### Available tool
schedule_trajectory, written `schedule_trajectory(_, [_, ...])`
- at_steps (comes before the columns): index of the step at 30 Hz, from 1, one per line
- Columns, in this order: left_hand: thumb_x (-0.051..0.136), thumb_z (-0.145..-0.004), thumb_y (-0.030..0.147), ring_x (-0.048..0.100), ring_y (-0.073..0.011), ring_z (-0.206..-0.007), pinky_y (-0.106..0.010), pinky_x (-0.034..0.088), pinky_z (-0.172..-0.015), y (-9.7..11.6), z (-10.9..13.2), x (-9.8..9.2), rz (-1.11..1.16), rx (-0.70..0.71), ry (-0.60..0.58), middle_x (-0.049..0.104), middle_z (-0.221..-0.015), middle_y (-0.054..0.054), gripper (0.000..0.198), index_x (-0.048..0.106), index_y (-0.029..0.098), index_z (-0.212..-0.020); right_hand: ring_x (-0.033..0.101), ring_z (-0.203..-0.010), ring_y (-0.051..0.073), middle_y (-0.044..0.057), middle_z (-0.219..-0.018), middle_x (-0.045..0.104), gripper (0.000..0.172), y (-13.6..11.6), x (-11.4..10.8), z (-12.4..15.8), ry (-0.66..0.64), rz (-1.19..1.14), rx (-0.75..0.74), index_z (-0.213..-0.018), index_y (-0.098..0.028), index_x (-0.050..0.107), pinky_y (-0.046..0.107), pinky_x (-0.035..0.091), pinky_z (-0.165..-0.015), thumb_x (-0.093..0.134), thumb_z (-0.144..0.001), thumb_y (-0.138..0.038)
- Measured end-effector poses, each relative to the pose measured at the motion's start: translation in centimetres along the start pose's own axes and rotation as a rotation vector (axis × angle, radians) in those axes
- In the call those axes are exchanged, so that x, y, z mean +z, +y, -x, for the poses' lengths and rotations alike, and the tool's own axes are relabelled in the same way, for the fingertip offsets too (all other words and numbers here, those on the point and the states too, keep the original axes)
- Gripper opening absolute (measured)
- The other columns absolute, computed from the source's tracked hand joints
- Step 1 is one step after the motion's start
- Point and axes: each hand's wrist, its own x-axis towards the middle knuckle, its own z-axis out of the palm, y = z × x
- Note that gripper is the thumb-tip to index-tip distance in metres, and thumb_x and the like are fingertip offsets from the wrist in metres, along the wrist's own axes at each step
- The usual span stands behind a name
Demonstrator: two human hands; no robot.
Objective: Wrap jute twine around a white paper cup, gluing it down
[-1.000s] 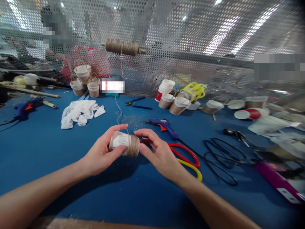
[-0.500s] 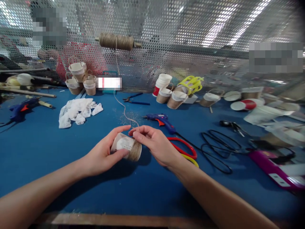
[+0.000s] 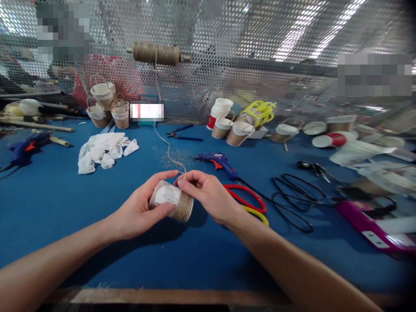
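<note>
My left hand (image 3: 143,206) is wrapped round a white paper cup (image 3: 164,195) that lies on its side above the table. Twine (image 3: 183,207) winds in tight rows round the cup's right end. Thumb and fingers of my right hand (image 3: 203,190) pinch the twine at the cup's upper edge. From there the loose strand (image 3: 169,149) runs up across the table to a twine spool (image 3: 156,53) on a rod at the perforated screen. A blue glue gun (image 3: 221,164) lies just beyond my right hand.
Pliers (image 3: 185,133) and a crumpled white cloth (image 3: 100,151) lie farther back. Twine-covered cups (image 3: 240,133) stand near the screen. Red-handled scissors (image 3: 248,197) lie partly under my right arm. A black cable (image 3: 292,199) and a purple power strip (image 3: 373,229) are on the right.
The cup has turned slightly in my left hand, so more of its printed label shows. My right hand still pinches the twine, and the whole view has shifted a little.
</note>
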Motion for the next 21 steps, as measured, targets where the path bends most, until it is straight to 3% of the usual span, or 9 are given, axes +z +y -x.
schedule_trajectory(13, [0.058, -0.076, 0.022, 0.042, -0.0071, -0.055, -0.016, 0.038, -0.048, -0.36, 0.07, -0.03, 0.01, -0.026, 0.023, 0.05, -0.073, 0.002, 0.051, 0.04, 0.021, -0.124, 0.051, -0.066, 0.013, 0.0, -0.071, 0.055, 0.024, -0.01, 0.26, 0.14, 0.023, 0.031, 0.002, -0.072, -0.02, 0.053, 0.03, 0.043, -0.066, 0.058, -0.074, -0.043])
schedule_trajectory(21, [0.058, -0.077, 0.025, 0.046, -0.0096, -0.061, -0.019, 0.039, -0.054, -0.47, -0.25, -0.37, 0.043, -0.018, 0.132, 0.055, -0.081, -0.002, 0.048, 0.042, 0.019, -0.122, 0.057, -0.085, 0.018, 0.007, -0.092, 0.062, 0.028, -0.3, -0.38, 0.79, 0.036, 0.122, -0.038, -0.092, -0.018, 0.056, 0.033, 0.046, -0.075, 0.049, -0.082, -0.044])
